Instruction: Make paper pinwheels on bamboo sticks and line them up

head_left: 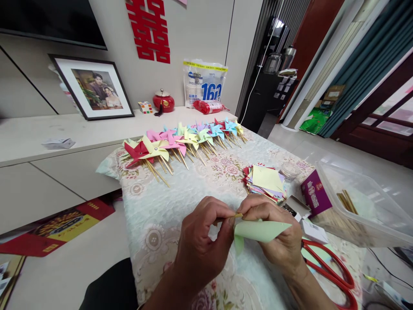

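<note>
head view, hands [238, 234] pinching pale-green pinwheel [258, 231] — folded, pointed

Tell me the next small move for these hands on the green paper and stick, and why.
Probably press the wooden stick further into the light green pinwheel paper. The left hand and right hand both pinch at the stick's tip, and the paper is folded but, unlike the finished pinwheels, has no handle showing.

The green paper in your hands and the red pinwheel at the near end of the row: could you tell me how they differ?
The green paper is pale, folded, pinched by both hands; the red pinwheel is deep red and lies untouched on the tablecloth. Both meet a thin wooden stick.
</note>
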The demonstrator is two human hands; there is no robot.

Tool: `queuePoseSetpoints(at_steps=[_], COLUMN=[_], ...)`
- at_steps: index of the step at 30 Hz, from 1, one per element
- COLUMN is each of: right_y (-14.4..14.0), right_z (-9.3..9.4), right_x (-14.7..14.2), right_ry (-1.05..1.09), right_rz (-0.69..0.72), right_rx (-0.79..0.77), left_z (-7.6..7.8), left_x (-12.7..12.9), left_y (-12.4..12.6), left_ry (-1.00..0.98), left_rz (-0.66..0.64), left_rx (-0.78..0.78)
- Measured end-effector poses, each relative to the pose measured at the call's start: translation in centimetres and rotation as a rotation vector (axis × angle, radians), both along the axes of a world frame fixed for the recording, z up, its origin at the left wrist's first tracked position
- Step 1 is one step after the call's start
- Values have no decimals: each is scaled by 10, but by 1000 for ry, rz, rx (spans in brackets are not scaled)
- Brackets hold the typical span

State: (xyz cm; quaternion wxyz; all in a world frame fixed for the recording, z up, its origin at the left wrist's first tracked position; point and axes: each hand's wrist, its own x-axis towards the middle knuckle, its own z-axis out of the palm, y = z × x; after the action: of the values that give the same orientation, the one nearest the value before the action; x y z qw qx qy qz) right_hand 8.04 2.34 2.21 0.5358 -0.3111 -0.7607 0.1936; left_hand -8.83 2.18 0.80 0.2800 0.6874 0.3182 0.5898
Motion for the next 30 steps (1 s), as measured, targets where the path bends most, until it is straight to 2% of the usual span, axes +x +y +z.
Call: queuePoseSetpoints(at_steps=[10,21,25,30], right_y=[-2,1,1,1], right_z=[-3,-7,-9,-8], right_x=[0,-5,-5,-6], right_ry=[-4,92,82,56], right_rz=[-21,-86,-70,-49], right_rx=[4,72,127,118], left_z=[2,5,7,6], left_x=[2,0,-1,0], left_y=[0,-4,-4,-5], left_ry=[25,47,85,90], left_rz=[20,22,37,54], left_rx=[51,96,114,122])
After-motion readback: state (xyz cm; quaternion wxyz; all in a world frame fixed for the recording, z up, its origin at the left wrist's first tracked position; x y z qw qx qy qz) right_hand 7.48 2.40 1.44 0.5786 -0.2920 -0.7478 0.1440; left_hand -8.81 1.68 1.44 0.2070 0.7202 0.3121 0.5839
